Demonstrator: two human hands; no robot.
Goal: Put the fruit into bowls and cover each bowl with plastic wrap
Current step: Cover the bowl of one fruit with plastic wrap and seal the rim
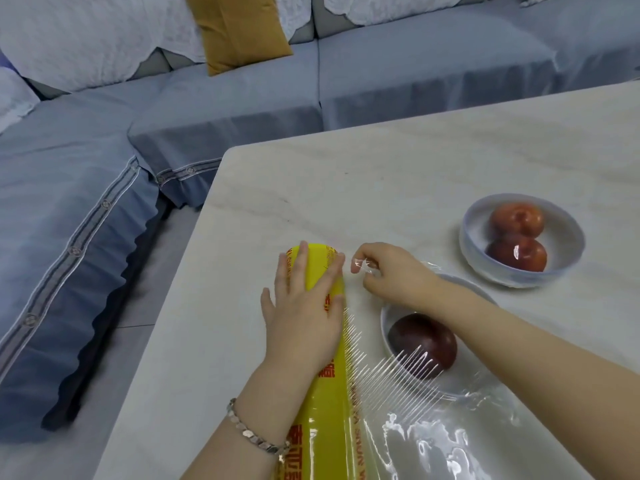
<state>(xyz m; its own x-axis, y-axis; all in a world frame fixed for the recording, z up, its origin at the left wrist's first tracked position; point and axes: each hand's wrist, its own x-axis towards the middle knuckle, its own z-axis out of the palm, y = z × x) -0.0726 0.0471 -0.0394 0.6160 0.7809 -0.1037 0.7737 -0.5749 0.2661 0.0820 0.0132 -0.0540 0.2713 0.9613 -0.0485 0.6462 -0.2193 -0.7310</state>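
Observation:
A long yellow roll of plastic wrap (332, 403) lies on the pale table, running away from me. My left hand (304, 299) presses flat on its far end. My right hand (388, 271) pinches the far edge of the clear film (412, 372), which stretches from the roll over the near white bowl (460, 386). That bowl holds one dark red fruit (422, 341). Further right, a second white bowl (561, 268) holds two red fruits (516, 220) under tight film.
The marble-look table (381, 174) has its left edge and rounded corner close to the roll. A blue-grey sofa (194, 109) with a mustard cushion (239, 29) wraps around the far and left sides. Loose film bunches at the lower right.

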